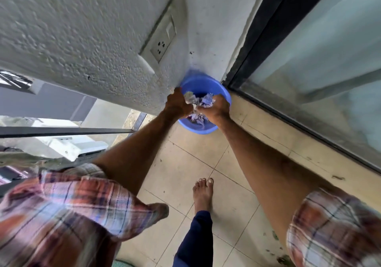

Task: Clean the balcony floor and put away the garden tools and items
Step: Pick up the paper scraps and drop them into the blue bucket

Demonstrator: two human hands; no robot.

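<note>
Current step, as judged from the posture: wringing the cleaning cloth over the bucket, which belongs to the floor-cleaning part of the task. The left hand and the right hand are held close together directly above the bucket opening. Each is clenched on one end of the bunched, pale purple cloth, and the knuckles nearly touch. The blue plastic bucket stands on the tiled floor in the corner, against the rough wall below the wall socket, just beside the frame of the glass door. Bucket contents: the lower folds of the cloth hang inside the rim. The interior under them is dark, and whether it holds water cannot be determined. The person's bare foot is planted on the tiles well short of the bucket. Green scraps, probably leaf litter, lie on the floor near the door track at the lower right, so the cleaning is judged incomplete. Next move: twist the two ends in opposite directions until dripping stops, keep the cloth over the opening so runoff falls inside, then carry it to the soiled tiles. No garden tools are in view.
</note>
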